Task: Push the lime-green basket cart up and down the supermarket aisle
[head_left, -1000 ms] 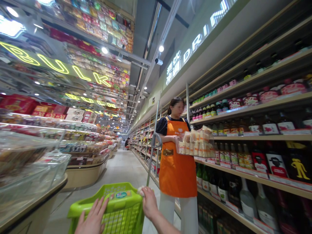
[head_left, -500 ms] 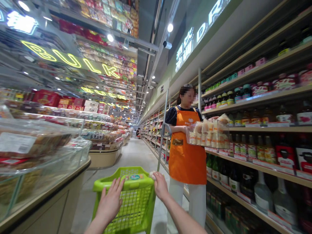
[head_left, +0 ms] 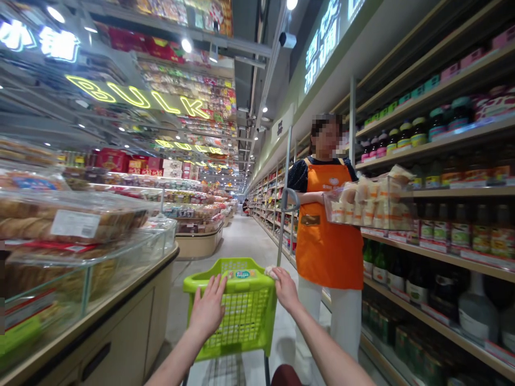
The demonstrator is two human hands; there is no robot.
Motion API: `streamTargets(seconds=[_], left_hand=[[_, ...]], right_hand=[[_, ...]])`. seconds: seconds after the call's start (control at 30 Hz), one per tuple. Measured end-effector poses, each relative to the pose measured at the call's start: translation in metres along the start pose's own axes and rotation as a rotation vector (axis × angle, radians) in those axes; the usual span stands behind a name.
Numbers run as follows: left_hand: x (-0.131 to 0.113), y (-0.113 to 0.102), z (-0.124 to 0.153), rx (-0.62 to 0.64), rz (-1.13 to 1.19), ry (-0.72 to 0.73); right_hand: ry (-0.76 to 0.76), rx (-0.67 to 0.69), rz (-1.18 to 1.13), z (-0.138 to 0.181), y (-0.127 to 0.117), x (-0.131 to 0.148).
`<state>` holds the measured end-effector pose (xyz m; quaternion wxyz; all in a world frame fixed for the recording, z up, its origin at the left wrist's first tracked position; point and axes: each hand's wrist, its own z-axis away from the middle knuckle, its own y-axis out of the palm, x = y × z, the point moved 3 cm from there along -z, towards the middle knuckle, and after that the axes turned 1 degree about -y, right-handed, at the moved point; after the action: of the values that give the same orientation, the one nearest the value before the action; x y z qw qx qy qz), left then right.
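A green plastic shopping cart [head_left: 245, 316] stands in front of me, with a small printed label [head_left: 241, 274] on its near bar. My left hand [head_left: 208, 308] rests on the left part of that bar, fingers stretched out and apart, gripping nothing. At the cart's right corner, my right hand [head_left: 286, 289] is closed around a crumpled whitish thing [head_left: 272, 272], perhaps a tissue, of which only a bit shows. Whether this hand also touches the cart's rim, I cannot tell. A grey metal pole [head_left: 285, 228] with a looped handle rises behind the right hand.
A person in an orange apron [head_left: 328, 241] stands at the right, carrying a clear box [head_left: 370, 220] of wrapped food. Bottle shelves [head_left: 446, 254] line the right side. A glass-fronted food counter [head_left: 132, 281] flanks the left. The pale aisle floor [head_left: 231, 236] runs ahead.
The view has swung left, so the cart, both hands and the person appear farther right. More of the left counter shows. Both hands keep their positions on or at the cart.
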<state>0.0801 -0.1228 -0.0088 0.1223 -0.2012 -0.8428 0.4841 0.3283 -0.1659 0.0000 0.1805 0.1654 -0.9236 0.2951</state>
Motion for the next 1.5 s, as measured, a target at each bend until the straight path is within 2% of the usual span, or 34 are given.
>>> streamTargets(seconds=[0.1, 0.23, 0.3, 0.37, 0.5, 0.6, 0.73, 0.87, 1.0, 1.13, 1.27, 1.37, 1.5], left_hand=[[-0.001, 0.000, 0.000, 0.006, 0.010, -0.002], [-0.002, 0.001, 0.001, 0.006, 0.026, -0.011], [-0.003, -0.001, 0.001, 0.008, 0.026, -0.017], [-0.005, -0.003, 0.002, 0.021, 0.022, -0.017], [-0.006, -0.005, 0.004, 0.033, 0.020, -0.010], [-0.006, -0.005, 0.004, 0.018, 0.015, -0.006], [-0.005, -0.004, 0.005, -0.006, 0.022, 0.000], [-0.004, -0.001, 0.005, -0.017, 0.019, 0.009], [-0.003, 0.000, 0.005, -0.017, 0.013, 0.022], [-0.004, -0.003, 0.006, -0.011, 0.004, 0.013], [-0.005, -0.005, 0.006, -0.007, -0.006, 0.005], [-0.004, -0.003, 0.006, -0.001, -0.017, 0.004], [-0.002, -0.001, 0.006, -0.010, -0.027, 0.004]], right_hand=[[0.105, -0.058, -0.143, -0.009, -0.010, 0.002], [0.424, -0.111, -0.562, -0.023, -0.015, 0.015], [0.421, -0.057, -0.666, -0.025, -0.010, 0.031], [0.298, -0.022, -0.559, -0.022, -0.005, 0.046], [0.051, 0.001, -0.139, -0.002, 0.006, 0.054], [-0.019, 0.063, 0.169, 0.011, 0.011, 0.046], [-0.041, 0.125, 0.352, 0.013, 0.011, 0.037], [-0.072, 0.176, 0.425, 0.011, 0.007, 0.030], [-0.050, 0.197, 0.448, 0.010, -0.008, 0.012], [0.027, 0.141, 0.444, 0.008, -0.020, -0.004], [0.051, 0.010, 0.427, 0.005, -0.017, 0.000], [-0.028, -0.034, 0.378, 0.005, -0.007, 0.009], [-0.169, 0.030, 0.296, 0.013, 0.001, 0.011]])
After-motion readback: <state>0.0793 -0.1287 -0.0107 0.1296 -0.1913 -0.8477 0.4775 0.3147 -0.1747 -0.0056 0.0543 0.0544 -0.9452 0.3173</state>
